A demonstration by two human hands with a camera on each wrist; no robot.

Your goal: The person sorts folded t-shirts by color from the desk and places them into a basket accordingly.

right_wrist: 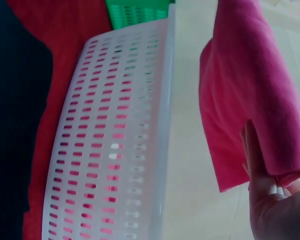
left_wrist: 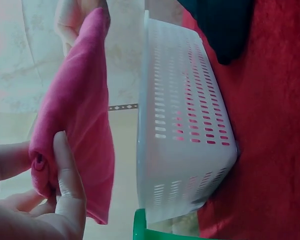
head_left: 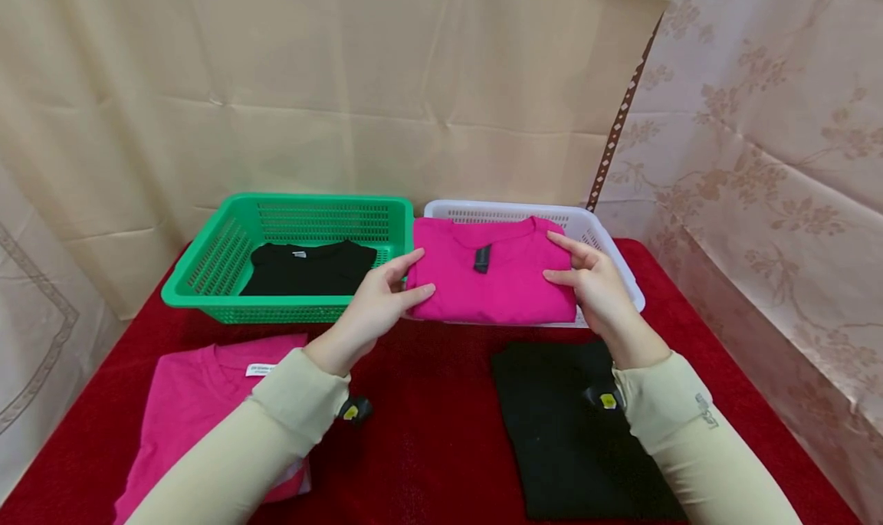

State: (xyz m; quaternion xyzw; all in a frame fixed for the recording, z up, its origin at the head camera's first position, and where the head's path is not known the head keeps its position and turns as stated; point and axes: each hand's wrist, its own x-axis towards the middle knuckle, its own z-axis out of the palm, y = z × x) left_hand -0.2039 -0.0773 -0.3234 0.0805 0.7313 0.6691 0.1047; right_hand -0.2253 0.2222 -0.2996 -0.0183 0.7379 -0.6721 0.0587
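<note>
A folded pink T-shirt (head_left: 493,287) with a dark neck label is held between both hands, over the white basket (head_left: 624,268). My left hand (head_left: 372,303) pinches its left side, thumb on the near face. The right hand (head_left: 602,289) grips the opposite side in the same way. In both wrist views the shirt (left_wrist: 77,105) hangs above the basket rim, apart from it. Inside the green basket (head_left: 182,280) lies a folded black T-shirt (head_left: 310,268). The white basket's inside is mostly hidden; pink shows through its holes.
On the red tablecloth (head_left: 407,433), another pink T-shirt (head_left: 186,395) with a white label lies at the near left, partly under my left sleeve. A folded black garment (head_left: 559,433) lies at the near right. Beige curtains (head_left: 345,88) hang behind the baskets.
</note>
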